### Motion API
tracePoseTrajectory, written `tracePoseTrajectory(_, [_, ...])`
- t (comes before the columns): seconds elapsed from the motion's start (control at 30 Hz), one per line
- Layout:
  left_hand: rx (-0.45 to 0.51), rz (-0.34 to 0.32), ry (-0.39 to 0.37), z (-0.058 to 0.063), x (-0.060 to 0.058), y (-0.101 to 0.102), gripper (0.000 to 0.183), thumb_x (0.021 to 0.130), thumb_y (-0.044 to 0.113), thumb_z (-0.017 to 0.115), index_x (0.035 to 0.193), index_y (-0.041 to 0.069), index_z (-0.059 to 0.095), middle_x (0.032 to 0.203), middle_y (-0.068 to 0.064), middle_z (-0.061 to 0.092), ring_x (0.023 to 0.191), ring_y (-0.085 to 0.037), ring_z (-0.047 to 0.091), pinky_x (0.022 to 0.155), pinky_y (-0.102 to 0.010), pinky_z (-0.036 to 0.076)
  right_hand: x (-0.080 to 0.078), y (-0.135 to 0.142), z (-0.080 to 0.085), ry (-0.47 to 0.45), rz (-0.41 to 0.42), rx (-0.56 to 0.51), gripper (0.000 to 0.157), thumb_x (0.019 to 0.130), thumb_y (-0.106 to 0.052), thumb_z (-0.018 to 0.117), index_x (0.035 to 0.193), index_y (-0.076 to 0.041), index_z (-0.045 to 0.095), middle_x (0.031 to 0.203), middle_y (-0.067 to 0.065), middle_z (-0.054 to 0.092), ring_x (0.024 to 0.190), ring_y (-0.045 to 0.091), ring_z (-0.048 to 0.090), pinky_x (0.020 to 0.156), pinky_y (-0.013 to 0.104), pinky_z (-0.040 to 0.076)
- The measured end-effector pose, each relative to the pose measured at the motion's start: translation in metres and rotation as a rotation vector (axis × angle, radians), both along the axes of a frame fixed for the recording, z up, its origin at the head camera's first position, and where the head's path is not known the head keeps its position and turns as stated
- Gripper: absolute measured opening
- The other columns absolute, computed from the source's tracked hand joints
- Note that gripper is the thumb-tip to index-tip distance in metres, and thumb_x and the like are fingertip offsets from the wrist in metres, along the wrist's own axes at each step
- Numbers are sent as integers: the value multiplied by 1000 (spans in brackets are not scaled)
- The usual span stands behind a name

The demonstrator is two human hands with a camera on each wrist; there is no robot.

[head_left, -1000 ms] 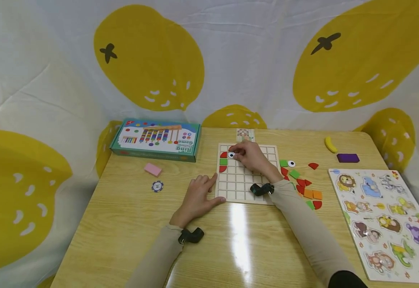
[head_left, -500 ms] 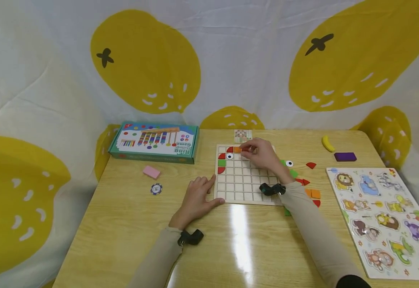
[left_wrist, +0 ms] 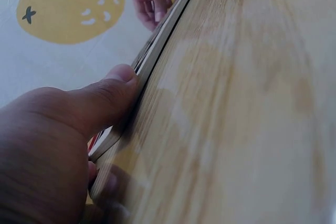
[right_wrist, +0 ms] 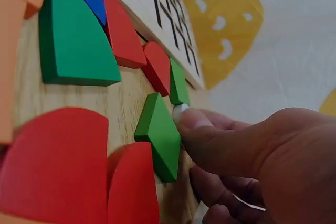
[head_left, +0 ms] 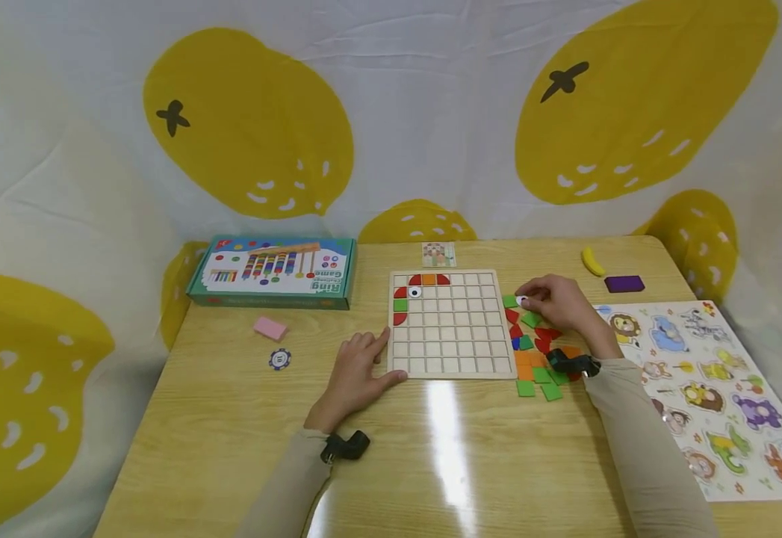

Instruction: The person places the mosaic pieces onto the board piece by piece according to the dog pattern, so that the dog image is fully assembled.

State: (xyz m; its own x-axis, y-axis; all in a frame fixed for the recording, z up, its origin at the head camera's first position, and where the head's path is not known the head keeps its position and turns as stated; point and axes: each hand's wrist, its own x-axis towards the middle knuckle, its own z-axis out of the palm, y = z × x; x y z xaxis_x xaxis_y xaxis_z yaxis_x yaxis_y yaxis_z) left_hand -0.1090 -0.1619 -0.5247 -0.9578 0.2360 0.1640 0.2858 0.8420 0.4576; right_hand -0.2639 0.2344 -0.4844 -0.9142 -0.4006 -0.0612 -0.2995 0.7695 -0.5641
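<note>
The wooden grid board (head_left: 451, 336) lies mid-table. Near its upper left sit red quarter-round tiles (head_left: 443, 279), an orange square tile (head_left: 429, 279), a green square tile (head_left: 400, 305) and a round eye tile (head_left: 414, 292). My left hand (head_left: 353, 373) rests at the board's lower left corner, thumb (left_wrist: 118, 85) on the front edge and index finger along the left side. Right of the board, my right hand (head_left: 562, 305) pinches a second round white eye tile (head_left: 521, 300) between thumb and fingers. In the right wrist view, the thumb covers most of this white tile (right_wrist: 179, 112).
Loose green (head_left: 526, 388), red and orange tiles lie along the board's right side. A small pattern card (head_left: 438, 255) is behind the board. An animal puzzle (head_left: 700, 388), toy banana (head_left: 592, 261) and purple block (head_left: 624, 284) lie right; a game box (head_left: 272, 273), pink block (head_left: 270, 329) and chip (head_left: 280, 359) left.
My right hand has gone from the board's top row to the loose tiles on the right and taken an eye tile. A red tile now shows beside the orange square. My left hand stays put.
</note>
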Motion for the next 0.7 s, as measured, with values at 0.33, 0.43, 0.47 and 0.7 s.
tracePoseTrajectory(0.33, [-15, -2, 8, 0, -1, -2, 89, 82, 66, 66, 149, 12, 44, 82, 7, 39, 80, -12, 35, 75, -30, 27, 3, -8, 1, 28, -2, -121, 31, 99, -29, 61, 126, -13, 61, 92, 9, 65, 76, 22, 57, 66, 35, 46])
tracePoseTrajectory(0.43, [-15, -7, 24, -1, -2, -3, 89, 83, 67, 65, 149, 12, 45, 82, 7, 39, 80, -12, 35, 75, -30, 27, 2, -21, -1, 46, 6, -230, 27, 98, -29, 63, 120, -15, 69, 89, 8, 67, 73, 21, 58, 62, 30, 47])
tracePoseTrajectory(0.47, [-13, -10, 28, -1, -3, -4, 89, 83, 68, 65, 149, 12, 45, 82, 7, 39, 80, -12, 35, 75, -30, 27, 2, -26, -2, 54, -5, -266, 25, 96, -28, 66, 117, -15, 71, 88, 8, 67, 73, 21, 59, 62, 28, 47])
tracePoseTrajectory(0.7, [-19, -11, 30, -4, -2, -3, 89, 83, 70, 62, 149, 12, 45, 82, 8, 39, 80, -11, 35, 76, -30, 27, -3, -75, -7, 33, -121, -457, 32, 79, -24, 84, 108, -17, 73, 89, 7, 72, 77, 18, 68, 66, 21, 53])
